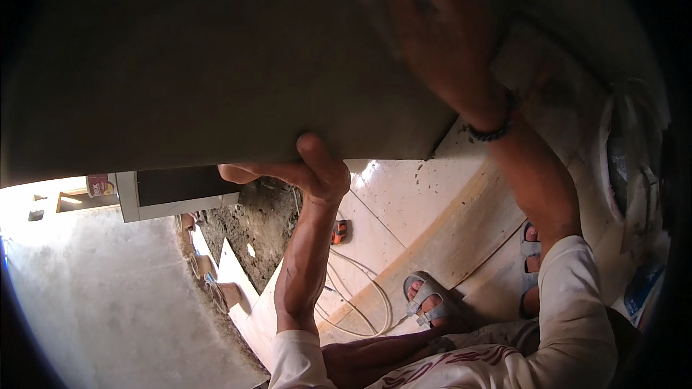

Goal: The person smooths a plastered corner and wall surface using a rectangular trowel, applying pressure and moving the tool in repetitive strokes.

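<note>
A large, flat dark panel [216, 65] fills the upper part of the head view. Its lower edge rests across my left hand [317, 173], whose thumb presses the near face while the other fingers go underneath. My right hand [440, 29] is up at the panel's right side, against or just in front of its face. Blur and shadow hide its fingertips. A dark beaded bracelet [494, 130] circles the right wrist.
Light floor tiles [389, 194] lie below, with a loop of pale cable [386, 302] and a small orange-and-black object [339, 232]. My sandalled foot [425, 299] is close to the cable. Rough mortar [263, 223] borders a grey slab [137, 288] at left. A clear plastic bag [627, 158] stands right.
</note>
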Available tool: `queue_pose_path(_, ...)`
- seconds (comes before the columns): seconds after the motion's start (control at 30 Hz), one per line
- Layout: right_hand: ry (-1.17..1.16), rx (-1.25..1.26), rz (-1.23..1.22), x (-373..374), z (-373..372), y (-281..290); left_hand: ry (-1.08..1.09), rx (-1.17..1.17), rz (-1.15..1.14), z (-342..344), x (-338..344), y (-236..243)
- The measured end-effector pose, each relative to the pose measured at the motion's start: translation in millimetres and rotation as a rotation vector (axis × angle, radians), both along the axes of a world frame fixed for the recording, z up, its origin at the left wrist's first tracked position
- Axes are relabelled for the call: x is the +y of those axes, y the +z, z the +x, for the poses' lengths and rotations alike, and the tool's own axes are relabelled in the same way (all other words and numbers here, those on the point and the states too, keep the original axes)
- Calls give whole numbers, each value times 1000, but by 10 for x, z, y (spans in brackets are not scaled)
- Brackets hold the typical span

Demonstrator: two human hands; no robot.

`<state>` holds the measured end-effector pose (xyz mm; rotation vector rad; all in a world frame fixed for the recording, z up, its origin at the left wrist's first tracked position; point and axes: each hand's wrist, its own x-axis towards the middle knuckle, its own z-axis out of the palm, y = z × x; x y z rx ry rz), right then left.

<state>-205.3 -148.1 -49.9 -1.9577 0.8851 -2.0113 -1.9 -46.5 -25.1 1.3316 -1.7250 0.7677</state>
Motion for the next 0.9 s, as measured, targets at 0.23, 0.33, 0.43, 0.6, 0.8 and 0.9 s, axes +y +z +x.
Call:
queue_pose_path(0.23,26,327,-133,280,163,-474,-281,290,199,-48,230,48)
queue_pose_path(0.33,-279,70,-76,-345,-256,-377,-413,243,316,-27,254,172)
queue_pose_path(0.43,-202,-17,-111,-255,-225,620,-465,286,317,-28,296,220)
queue_pose_path(0.6,8,166,-293,583,368,763,-432,227,345,54,420,346)
queue_pose_path(0.8,-10,-27,15,-186,-275,815,-270,-176,186,-6,735,1125)
queue_pose_path(0.9,-119,129,-135,-79,-114,1681,-132,-377,176,-92,698,1234)
